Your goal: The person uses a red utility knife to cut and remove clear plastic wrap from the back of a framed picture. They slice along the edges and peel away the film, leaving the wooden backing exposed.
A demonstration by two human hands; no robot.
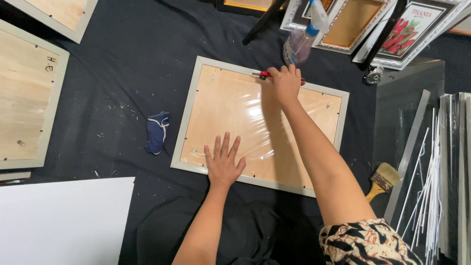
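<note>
I see frame [260, 125] face down on dark surface [127, 73], open room left. Left hand [223, 164] flat, open, on near edge; right hand [285, 83] gripping red tool [265, 74] at far edge.

Your left hand [223, 164] has open black cloth [132, 73] to its left, broken only by a blue rag [157, 132] just beside the frame [189, 105]. Beyond your right hand [285, 84], a spray bottle [299, 41] and leaning frames [353, 22] crowd the far edge. To the right, a brush [382, 180] and stacked strips [431, 181] block passage.
</note>
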